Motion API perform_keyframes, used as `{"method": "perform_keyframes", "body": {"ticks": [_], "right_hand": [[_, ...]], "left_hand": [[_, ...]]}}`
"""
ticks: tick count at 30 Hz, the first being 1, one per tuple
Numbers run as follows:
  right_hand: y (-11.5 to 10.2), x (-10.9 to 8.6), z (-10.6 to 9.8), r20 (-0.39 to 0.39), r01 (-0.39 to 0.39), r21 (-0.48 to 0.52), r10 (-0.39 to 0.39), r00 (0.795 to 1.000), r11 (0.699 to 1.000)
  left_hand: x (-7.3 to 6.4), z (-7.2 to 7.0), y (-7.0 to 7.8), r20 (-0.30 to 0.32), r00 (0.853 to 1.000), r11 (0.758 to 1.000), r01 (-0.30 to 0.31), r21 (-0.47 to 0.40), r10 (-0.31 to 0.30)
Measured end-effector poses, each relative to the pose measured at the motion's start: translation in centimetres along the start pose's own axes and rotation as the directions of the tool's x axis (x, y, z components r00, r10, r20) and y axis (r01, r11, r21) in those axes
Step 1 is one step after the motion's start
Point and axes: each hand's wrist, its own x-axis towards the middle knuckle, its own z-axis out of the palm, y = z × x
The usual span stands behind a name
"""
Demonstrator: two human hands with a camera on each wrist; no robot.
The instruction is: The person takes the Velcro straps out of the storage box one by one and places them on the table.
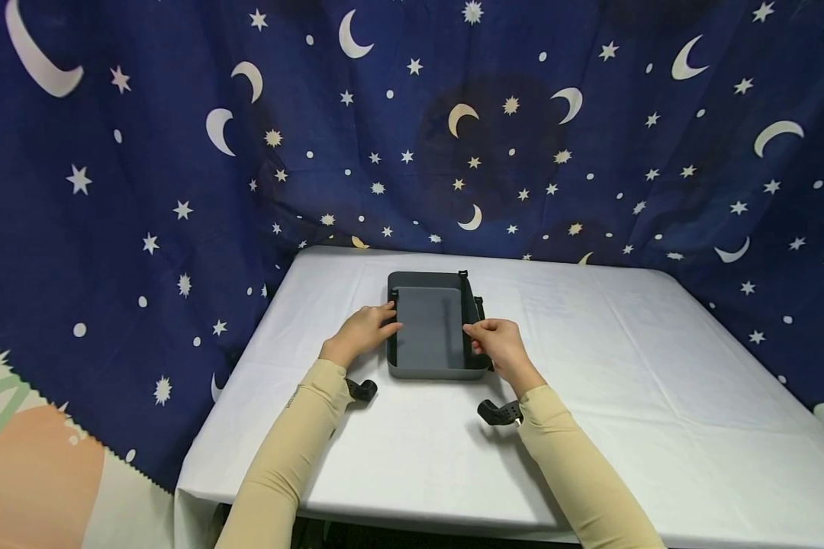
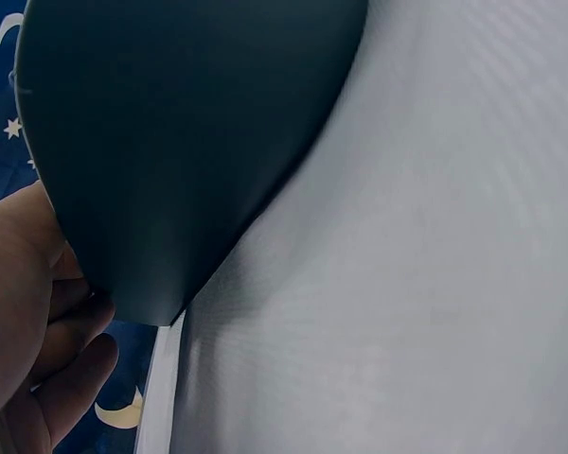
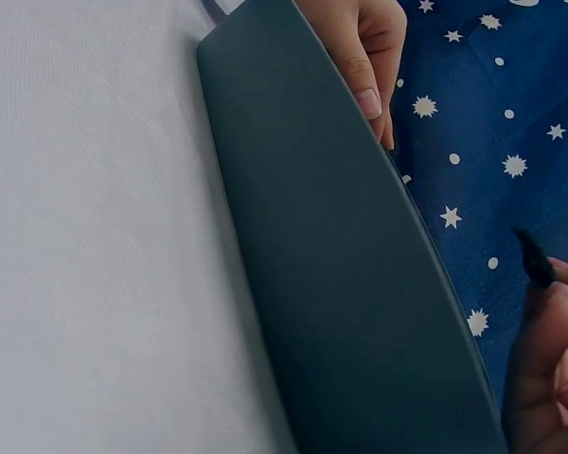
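Observation:
A shallow dark grey tray [image 1: 429, 335] sits on the white-covered table in the head view. My left hand [image 1: 364, 329] reaches over its left rim with relaxed fingers, thumb extended over the inside. In the left wrist view, loosely bent fingers [image 2: 80, 364] show beside the tray's dark outer wall [image 2: 189, 142]. Over the tray's right side, my right hand [image 1: 501, 343] pinches a thin black strap, whose dark tip [image 3: 535, 257] stands out from thumb and finger in the right wrist view. Black buckles [image 1: 463, 273] show at the tray's right side, and another black buckle [image 1: 394, 293] at its left.
White cloth [image 1: 645, 381] covers the table around the tray. A dark blue curtain [image 1: 412, 114] with moons and stars hangs behind it and down the left side. Black wrist cameras [image 1: 499, 412] hang below both wrists, close over the cloth.

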Motion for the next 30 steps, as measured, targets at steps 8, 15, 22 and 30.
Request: {"method": "perform_keyframes", "body": {"ticks": [8, 15, 22, 30], "right_hand": [[-0.03, -0.15, -0.16, 0.003, -0.004, 0.004, 0.004, 1.000, 1.000], [0.02, -0.02, -0.35, -0.001, -0.005, -0.016, 0.005, 1.000, 1.000], [-0.06, -0.02, -0.51, 0.000, -0.017, -0.035, 0.017, 1.000, 0.999], [0.04, 0.05, -0.99, 0.004, -0.018, -0.046, 0.018, 1.000, 0.999]], "left_hand": [[0.03, 0.11, -0.17, -0.003, 1.000, 1.000, 0.001, 0.000, -0.001], [-0.03, 0.06, -0.15, -0.006, 1.000, 1.000, -0.007, 0.005, 0.007], [0.01, -0.03, -0.05, -0.010, 1.000, 1.000, -0.013, -0.002, 0.013], [-0.01, -0.10, 0.06, -0.002, 1.000, 1.000, -0.007, -0.002, 0.007]]}}
